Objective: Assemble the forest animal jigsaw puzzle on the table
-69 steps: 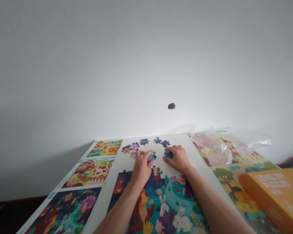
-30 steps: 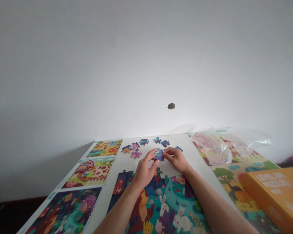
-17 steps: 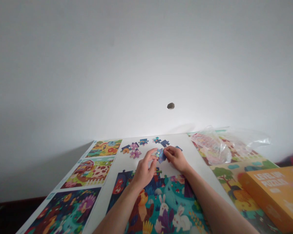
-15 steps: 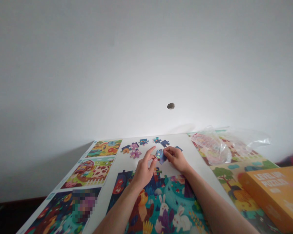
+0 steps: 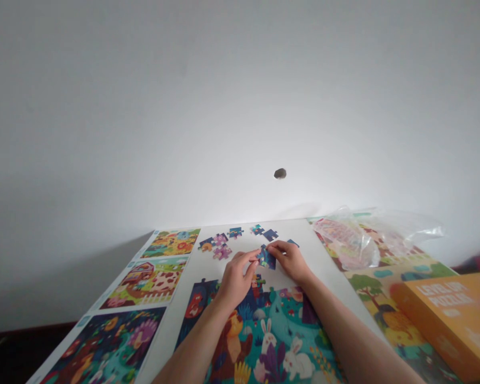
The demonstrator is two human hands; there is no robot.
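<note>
Between my two hands is a dark blue puzzle piece, held just above the white table. My right hand pinches its upper right side with thumb and fingers. At its left edge, my left hand closes thumb and fingertips on it. Below them lies a partly assembled jigsaw puzzle with rabbits and a bear, partly covered by my forearms. A small piece sits by the puzzle's upper edge. Beyond my hands are loose pieces: pink ones, a blue one and a dark blue one.
Printed picture sheets line the table's left side. At right, a yellow puzzle box rests on a picture sheet, with a clear plastic bag behind it. A white wall with a hole rises behind the table.
The held piece has turned and its printed face shows more clearly. My left index finger has come down to the piece's edge. My right hand has hardly moved.
</note>
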